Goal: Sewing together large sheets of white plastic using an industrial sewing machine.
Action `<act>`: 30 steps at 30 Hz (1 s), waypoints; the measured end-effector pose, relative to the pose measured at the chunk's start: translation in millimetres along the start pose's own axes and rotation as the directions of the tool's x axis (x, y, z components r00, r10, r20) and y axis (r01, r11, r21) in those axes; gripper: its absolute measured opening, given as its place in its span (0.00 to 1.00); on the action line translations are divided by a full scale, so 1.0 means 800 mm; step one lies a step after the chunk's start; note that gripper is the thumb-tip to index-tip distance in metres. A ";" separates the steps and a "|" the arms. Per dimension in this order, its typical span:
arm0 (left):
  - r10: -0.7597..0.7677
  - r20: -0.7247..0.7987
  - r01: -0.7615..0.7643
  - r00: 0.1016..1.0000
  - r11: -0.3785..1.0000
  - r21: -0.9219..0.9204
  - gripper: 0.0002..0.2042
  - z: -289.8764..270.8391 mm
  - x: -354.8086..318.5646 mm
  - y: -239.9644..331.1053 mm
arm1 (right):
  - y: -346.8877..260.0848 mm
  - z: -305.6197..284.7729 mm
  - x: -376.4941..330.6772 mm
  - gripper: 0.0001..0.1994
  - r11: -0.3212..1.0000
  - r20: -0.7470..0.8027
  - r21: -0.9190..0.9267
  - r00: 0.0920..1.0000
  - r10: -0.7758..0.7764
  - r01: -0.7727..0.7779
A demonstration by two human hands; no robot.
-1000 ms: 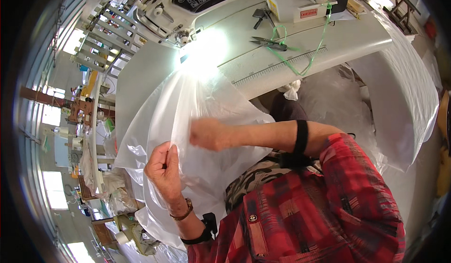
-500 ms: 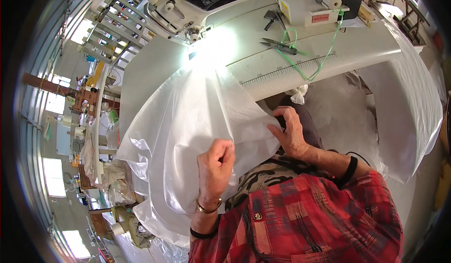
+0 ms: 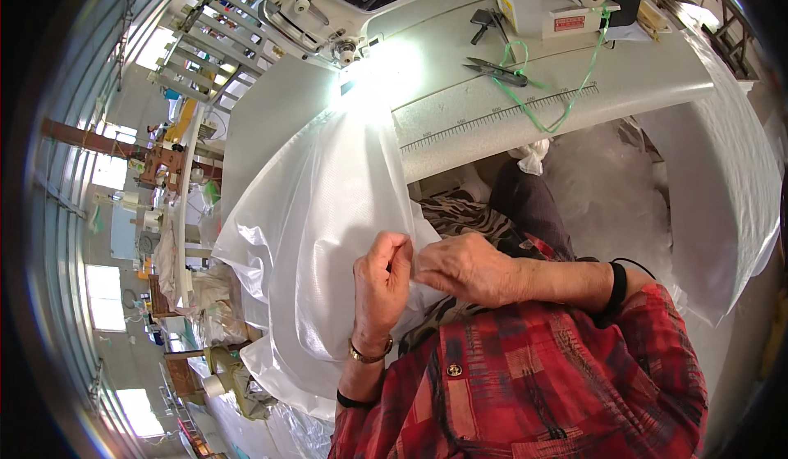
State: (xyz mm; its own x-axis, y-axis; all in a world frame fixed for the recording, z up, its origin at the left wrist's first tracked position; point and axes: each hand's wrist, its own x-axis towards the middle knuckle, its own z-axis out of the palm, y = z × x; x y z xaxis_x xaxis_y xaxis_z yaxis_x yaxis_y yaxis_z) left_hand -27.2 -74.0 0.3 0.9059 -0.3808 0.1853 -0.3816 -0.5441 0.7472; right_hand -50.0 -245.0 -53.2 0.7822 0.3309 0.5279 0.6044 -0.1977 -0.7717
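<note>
A sheet of white woven plastic fabric runs from under the head of a white sewing machine down over the table's front edge toward my lap. My left hand is closed on the fabric's right edge, thumb against bent fingers. Right beside it my right hand is closed too, its fingers curled at the same edge. The fabric between the two hands is mostly hidden by the fingers. Bright lamp glare covers the needle area, so the presser foot does not show clearly.
Black thread snips lie on the table with a green cord looped around them and hanging over the edge. A ruler scale marks the table front. White sheeting hangs at the right. Benches and slatted racks stand at left.
My right hand has moved left from the fabric's outer right edge to beside my left hand, its fingers closing. The fabric's right side has drawn in leftward. My left hand stays closed.
</note>
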 end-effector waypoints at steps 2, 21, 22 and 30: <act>-0.011 -0.007 0.011 1.000 1.000 -0.004 0.03 -0.002 -0.001 -0.010 | -0.007 0.004 0.003 0.11 0.997 0.049 -0.056 0.997 -0.058 0.061; 0.051 -0.042 -0.037 0.998 0.954 0.297 0.02 -0.061 0.008 0.036 | 0.041 0.120 0.073 0.12 0.993 0.321 0.064 0.940 -0.113 0.097; 0.079 0.001 -0.074 0.997 0.927 0.369 0.02 -0.065 0.011 0.035 | 0.037 0.110 0.076 0.12 0.993 0.320 0.061 0.940 -0.115 0.100; -0.086 0.308 0.035 0.947 0.985 0.167 0.04 -0.047 0.038 -0.001 | 0.069 -0.030 0.078 0.13 0.912 -0.150 -0.411 0.987 -0.059 -0.008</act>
State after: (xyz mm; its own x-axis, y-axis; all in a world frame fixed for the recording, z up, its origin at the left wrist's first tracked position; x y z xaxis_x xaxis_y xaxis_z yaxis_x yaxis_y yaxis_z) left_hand 7.1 -56.8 29.8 0.8343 -0.5447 -0.0854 -0.3752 -0.6743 0.6361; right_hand 35.9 -257.1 -54.1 0.7592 0.2002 0.6193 0.6068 -0.5621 -0.5620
